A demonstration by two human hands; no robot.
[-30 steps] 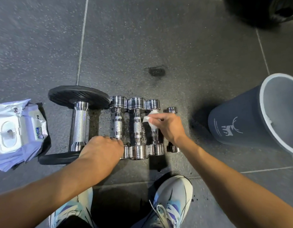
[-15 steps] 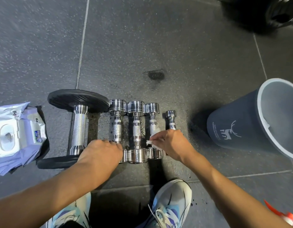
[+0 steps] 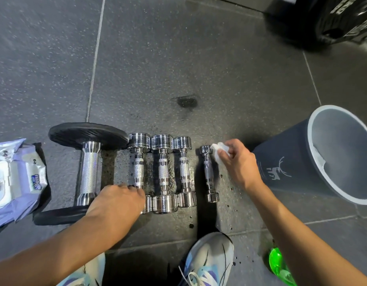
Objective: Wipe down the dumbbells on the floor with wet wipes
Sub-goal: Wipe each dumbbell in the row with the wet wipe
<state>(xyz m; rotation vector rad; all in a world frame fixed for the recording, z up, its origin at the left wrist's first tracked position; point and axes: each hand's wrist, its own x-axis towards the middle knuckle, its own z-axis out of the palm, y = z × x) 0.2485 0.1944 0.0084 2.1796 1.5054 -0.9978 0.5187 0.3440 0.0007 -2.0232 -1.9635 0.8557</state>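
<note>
The right hand (image 3: 238, 164) pinches a crumpled white wet wipe (image 3: 219, 150) against the far head of the smallest chrome dumbbell (image 3: 208, 174) — the rightmost in a row lying on the dark rubber floor (image 3: 178, 58). The left hand (image 3: 116, 203) curls its fingers over the near head of a knurled chrome dumbbell (image 3: 139, 172), just beside a large black-plated dumbbell (image 3: 88, 172). A purple-and-white wipes pack (image 3: 15, 178) lies far left — a dark grey bin (image 3: 285, 168) stands right.

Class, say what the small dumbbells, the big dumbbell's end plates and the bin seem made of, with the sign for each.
Small dumbbells: polished metal, chrome-like; mirror glints and knurled grips. End plates: matt black, probably rubber or coated metal; dull, ribbed face. Bin: probably plastic; smooth dark wall, thin pale rim.
</note>
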